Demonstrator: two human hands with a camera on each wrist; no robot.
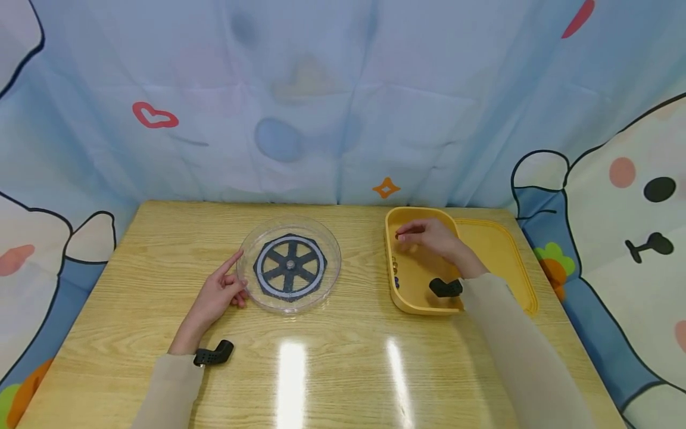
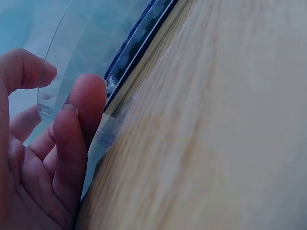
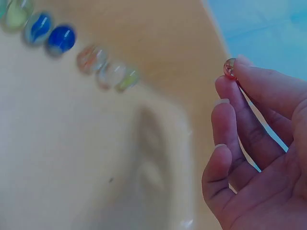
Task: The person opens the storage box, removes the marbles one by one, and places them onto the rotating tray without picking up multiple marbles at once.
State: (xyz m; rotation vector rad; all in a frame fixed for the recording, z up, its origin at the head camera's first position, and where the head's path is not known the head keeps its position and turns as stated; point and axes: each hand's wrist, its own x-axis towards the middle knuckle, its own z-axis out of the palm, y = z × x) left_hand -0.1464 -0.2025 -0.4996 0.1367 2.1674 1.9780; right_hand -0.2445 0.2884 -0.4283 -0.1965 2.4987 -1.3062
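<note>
A round clear dish (image 1: pixel 337 271) stands on the table, with a black six-spoked wheel shape and a pale ring (image 1: pixel 289 267) in it. My left hand (image 1: pixel 217 295) rests at the dish's left side, index finger reaching along the rim and thumb against the wall. In the left wrist view, fingertips (image 2: pixel 88 96) touch the clear wall. My right hand (image 1: pixel 431 238) pinches a small reddish glass marble (image 3: pixel 230 68) between thumb and index finger, over the yellow bin (image 1: pixel 423 307). Several marbles, among them a blue one (image 3: pixel 61 39), line the bin's left wall.
A flat yellow tray or lid (image 1: pixel 495 256) lies right of the bin, partly hidden by the right arm. The wooden table (image 1: pixel 343 363) ends at a printed curtain (image 1: pixel 343 119) behind. Both wrists wear small black devices.
</note>
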